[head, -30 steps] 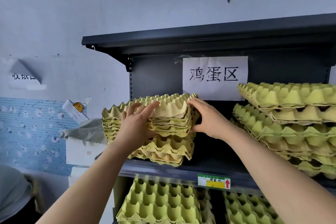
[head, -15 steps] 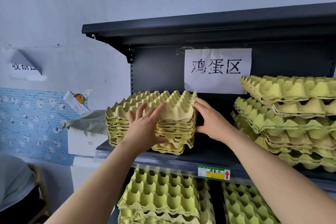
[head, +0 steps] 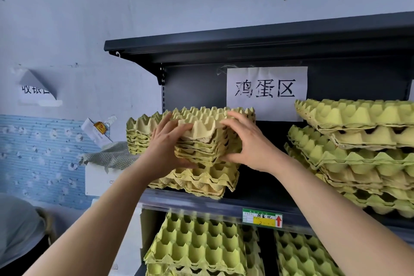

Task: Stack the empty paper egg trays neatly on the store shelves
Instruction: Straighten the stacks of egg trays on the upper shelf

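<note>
Fingers (head: 179, 126) of left hand (head: 165, 148), right hand (head: 248, 145) around upper egg trays (head: 206, 129)

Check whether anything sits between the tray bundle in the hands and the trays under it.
Nothing foreign shows. The left hand and right hand grip the tray bundle directly over the lower trays on the shelf; only the left thumb lies along the bundle's bottom edge, where the two piles meet.

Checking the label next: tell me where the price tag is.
In the head view, the price tag sits on the shelf edge, low centre-right, below the right hand.
</note>
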Demonstrator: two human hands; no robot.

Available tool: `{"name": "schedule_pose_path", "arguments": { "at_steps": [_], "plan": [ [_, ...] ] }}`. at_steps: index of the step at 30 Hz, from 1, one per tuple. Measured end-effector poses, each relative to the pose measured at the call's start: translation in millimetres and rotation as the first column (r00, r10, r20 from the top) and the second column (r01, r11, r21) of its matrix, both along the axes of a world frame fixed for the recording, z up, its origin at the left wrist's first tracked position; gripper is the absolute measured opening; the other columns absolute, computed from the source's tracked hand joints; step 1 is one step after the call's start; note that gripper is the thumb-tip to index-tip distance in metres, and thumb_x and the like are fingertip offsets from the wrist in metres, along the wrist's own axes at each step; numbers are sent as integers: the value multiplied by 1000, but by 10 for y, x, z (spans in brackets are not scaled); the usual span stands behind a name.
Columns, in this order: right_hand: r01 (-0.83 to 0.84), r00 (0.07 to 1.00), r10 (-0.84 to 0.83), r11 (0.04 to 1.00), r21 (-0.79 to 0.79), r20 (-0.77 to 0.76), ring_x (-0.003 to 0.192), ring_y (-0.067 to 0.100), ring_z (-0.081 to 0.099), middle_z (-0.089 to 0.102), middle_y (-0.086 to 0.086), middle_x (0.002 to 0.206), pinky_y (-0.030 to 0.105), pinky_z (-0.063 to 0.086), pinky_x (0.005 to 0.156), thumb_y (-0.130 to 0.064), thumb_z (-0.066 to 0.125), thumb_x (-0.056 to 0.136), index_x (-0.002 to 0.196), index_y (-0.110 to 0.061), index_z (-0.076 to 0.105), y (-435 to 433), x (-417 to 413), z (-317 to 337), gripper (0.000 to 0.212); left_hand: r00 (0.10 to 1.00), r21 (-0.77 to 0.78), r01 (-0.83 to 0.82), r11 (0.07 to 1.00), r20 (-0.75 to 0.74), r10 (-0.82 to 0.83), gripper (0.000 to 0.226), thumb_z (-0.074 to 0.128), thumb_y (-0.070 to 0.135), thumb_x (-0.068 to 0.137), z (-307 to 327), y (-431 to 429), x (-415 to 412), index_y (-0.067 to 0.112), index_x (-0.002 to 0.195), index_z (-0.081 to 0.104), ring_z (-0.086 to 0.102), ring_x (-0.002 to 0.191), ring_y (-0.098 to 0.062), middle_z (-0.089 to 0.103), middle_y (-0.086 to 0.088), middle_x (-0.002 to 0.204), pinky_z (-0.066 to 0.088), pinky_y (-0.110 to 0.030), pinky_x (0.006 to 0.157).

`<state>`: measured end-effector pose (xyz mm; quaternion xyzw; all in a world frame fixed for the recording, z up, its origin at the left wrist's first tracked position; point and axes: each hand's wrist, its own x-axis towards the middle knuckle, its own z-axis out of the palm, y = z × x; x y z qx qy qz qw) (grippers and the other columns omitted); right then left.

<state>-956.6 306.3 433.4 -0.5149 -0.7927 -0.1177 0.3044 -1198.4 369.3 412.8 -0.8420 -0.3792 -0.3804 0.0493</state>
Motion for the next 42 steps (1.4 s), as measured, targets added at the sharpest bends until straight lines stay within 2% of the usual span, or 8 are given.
{"name": "schedule_pose_path", "arguments": {
  "at_steps": [6,12,19,24,29,34,37,42],
  "plan": [
    [33,999,-33,999,-10,27,144,12,10,19,-6,155,44,7,119,-34,86,64,149,-33,14,184,11,-39,111,999,-56,39,998,-13,-39,97,89,41,59,-146,36,-145,30,143,41,-7,149,-10,27,1,157,7,-47,121],
    [96,982,-103,994,57,155,141,17,19,32,-4,148,43,5,119,-52,82,61,140,-30,33,332,7,-50,96,997,-110,-63,992,-50,58,98,85,40,67,-152,12,-278,38,147,28,-18,148,-16,7,7,163,3,-57,120],
    [70,986,-95,981,181,134,120,17,30,43,-3,123,34,11,109,-54,82,59,131,-28,43,287,-187,21,85,987,-262,-13,965,150,54,136,58,95,37,-128,-261,-342,40,153,10,-8,150,-18,-2,9,163,12,-53,120],
    [98,987,-127,962,255,98,111,15,25,37,-3,116,28,16,97,-53,82,59,131,-31,44,245,-336,78,84,970,-269,74,960,244,-6,102,77,53,69,0,-246,-432,31,153,22,32,137,-11,23,6,158,29,-26,107],
    [156,975,-195,943,293,109,108,18,31,38,0,113,37,19,106,-56,81,59,126,-30,48,267,-530,-44,80,917,-383,263,885,384,-107,84,78,18,81,-29,39,-560,36,149,32,48,132,-20,46,8,146,45,-41,105],
    [218,955,-267,927,306,131,109,22,37,42,2,112,46,19,111,-57,82,57,125,-30,50,414,-710,-123,80,883,-409,351,842,444,-152,86,84,37,66,-67,240,-660,36,140,41,63,113,-15,58,15,128,58,-39,86],
    [247,942,-303,917,312,146,108,22,37,42,2,111,46,20,111,-57,81,57,125,-30,50,504,-854,-141,79,878,-381,375,845,439,-192,83,82,21,74,-55,374,-720,42,139,35,69,93,-2,52,18,124,58,-22,68],
    [243,914,-316,928,283,252,123,22,32,39,0,123,44,4,115,-53,78,65,135,-36,38,600,-938,-191,82,901,-382,377,844,364,-237,85,77,10,80,-156,585,-845,35,146,31,69,86,0,52,-8,118,53,-15,64]
  ]
}}
